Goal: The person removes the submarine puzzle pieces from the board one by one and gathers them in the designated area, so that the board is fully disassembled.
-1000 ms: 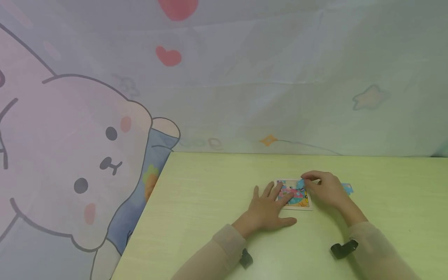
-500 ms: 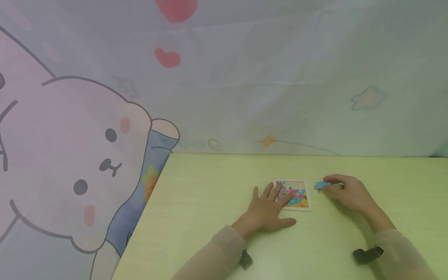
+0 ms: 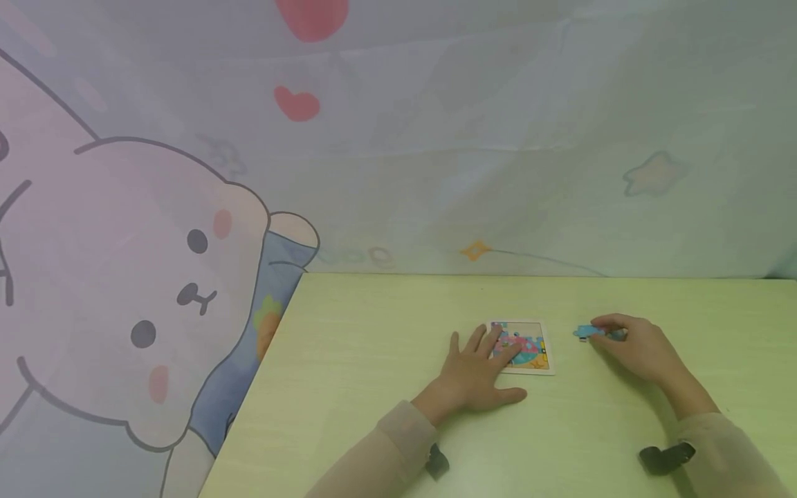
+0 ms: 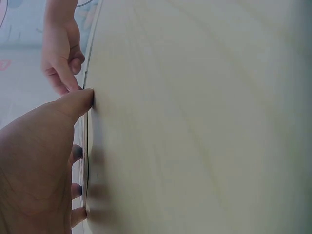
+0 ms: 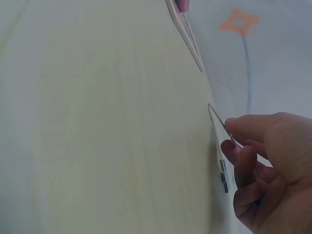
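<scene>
My left hand [image 3: 476,373] lies with fingers spread over the left part of a small framed jigsaw puzzle [image 3: 549,356]. The picture in its frame shows pink, teal and orange parts, and plain tan backing shows along the top right. To the right of the frame, my right hand [image 3: 638,346] pinches a light-blue puzzle piece [image 3: 584,330] between thumb and fingers. In the right wrist view that thin piece [image 5: 222,122] appears edge-on and tilted, one end close to the tabletop. Other small flat pieces [image 5: 224,176] lie just below the right hand there.
A pale yellow-green table [image 3: 373,325] spreads beneath both arms. Behind it hangs a printed cloth [image 3: 498,138] with a cartoon bear, hearts and stars. Black wrist devices [image 3: 666,458] sit at both sleeves.
My right hand has moved right, away from the puzzle frame, carrying the light-blue piece from over the frame's upper right corner. The left hand has stayed in place.
</scene>
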`<state>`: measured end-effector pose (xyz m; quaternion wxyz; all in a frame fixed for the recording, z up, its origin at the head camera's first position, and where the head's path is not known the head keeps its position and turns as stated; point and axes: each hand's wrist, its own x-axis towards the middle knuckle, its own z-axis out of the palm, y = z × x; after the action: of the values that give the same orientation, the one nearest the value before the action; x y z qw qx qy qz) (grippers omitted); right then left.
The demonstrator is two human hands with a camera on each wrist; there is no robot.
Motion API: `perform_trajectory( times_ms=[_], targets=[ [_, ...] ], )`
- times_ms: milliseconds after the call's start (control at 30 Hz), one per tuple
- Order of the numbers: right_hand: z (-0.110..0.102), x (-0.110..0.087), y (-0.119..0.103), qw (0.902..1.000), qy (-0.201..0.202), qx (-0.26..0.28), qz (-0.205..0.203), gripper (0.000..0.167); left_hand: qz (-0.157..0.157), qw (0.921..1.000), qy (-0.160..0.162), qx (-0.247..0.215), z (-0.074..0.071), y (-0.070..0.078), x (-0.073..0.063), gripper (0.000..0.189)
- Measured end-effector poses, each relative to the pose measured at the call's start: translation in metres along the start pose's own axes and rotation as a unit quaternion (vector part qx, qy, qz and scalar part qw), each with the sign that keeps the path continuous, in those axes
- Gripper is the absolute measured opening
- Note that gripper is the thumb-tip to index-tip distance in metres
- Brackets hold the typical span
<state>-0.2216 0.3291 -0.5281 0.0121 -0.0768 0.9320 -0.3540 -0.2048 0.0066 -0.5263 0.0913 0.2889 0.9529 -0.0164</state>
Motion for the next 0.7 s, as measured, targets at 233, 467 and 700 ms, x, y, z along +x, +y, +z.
perform_trajectory(
  times_ms=[233,467,700],
  targets=[
    [0.001,0.0,0.001,1.0,-0.007,-0.005,-0.001,0.043,0.004,1.0,0.0,-0.003,0.0,0.0,0.0,0.083],
    [0.002,0.002,-0.007,0.9999,0.009,-0.005,-0.007,0.041,0.004,1.0,0.003,0.001,0.0,0.0,-0.001,0.083],
    [0.011,0.008,-0.018,0.9997,0.008,0.012,-0.019,0.039,0.003,1.0,-0.002,0.001,-0.002,-0.001,-0.002,0.084]
  ],
)
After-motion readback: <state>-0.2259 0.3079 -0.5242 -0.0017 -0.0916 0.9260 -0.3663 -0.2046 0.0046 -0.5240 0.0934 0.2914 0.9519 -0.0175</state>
